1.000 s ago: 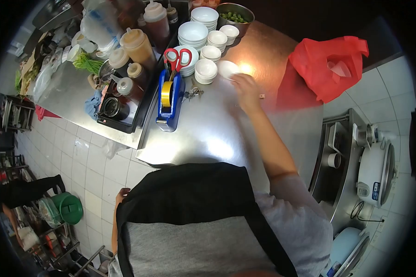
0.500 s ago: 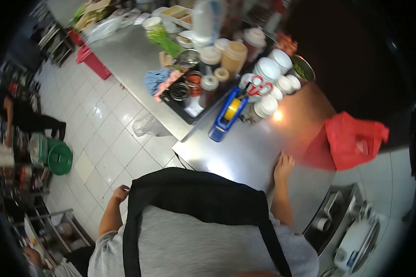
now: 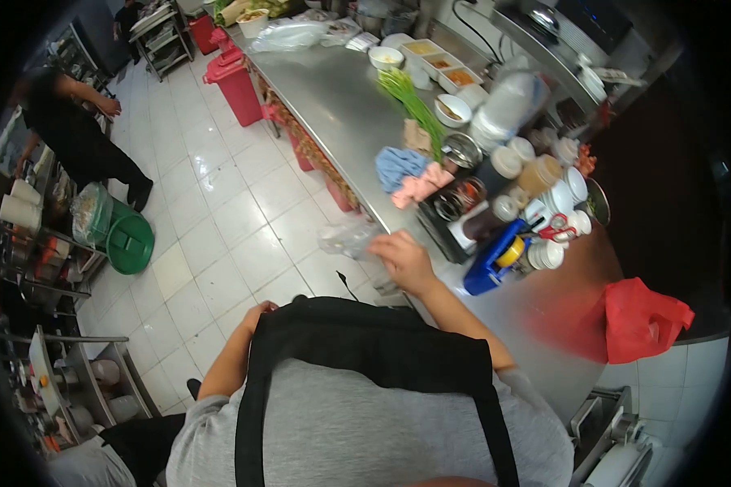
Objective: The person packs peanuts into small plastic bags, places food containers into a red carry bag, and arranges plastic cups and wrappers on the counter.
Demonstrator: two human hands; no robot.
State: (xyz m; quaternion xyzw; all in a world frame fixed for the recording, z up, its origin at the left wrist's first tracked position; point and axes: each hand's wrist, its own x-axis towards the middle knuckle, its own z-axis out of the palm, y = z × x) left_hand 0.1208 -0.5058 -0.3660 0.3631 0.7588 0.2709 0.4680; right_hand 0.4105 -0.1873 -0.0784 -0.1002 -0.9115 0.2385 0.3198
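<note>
My right hand (image 3: 402, 261) is over the front edge of the steel table (image 3: 317, 101), its fingers loosely bent and a little apart. Its fingertips overlap the edge of a clear plastic bag (image 3: 345, 239) in view; whether they touch it cannot be made out. Low beside my black apron (image 3: 365, 337) is my left hand (image 3: 260, 312), fingers slightly bent, with nothing visible in it. Right of my right hand stand a blue tape dispenser (image 3: 487, 268), red-handled scissors (image 3: 558, 229) and stacked white bowls (image 3: 547, 255).
A red bag (image 3: 642, 321) lies at the right. Sauce bottles (image 3: 540, 174), cloths (image 3: 402, 168) and green stalks (image 3: 410, 101) are on the counter. At the left are a person in black (image 3: 77, 130), a green bin (image 3: 130, 243) and shelves. Another person (image 3: 130, 450) is at lower left.
My right hand has left the small white bowls and moved left across the table to its front edge. The view has turned left, showing more floor and counter.
</note>
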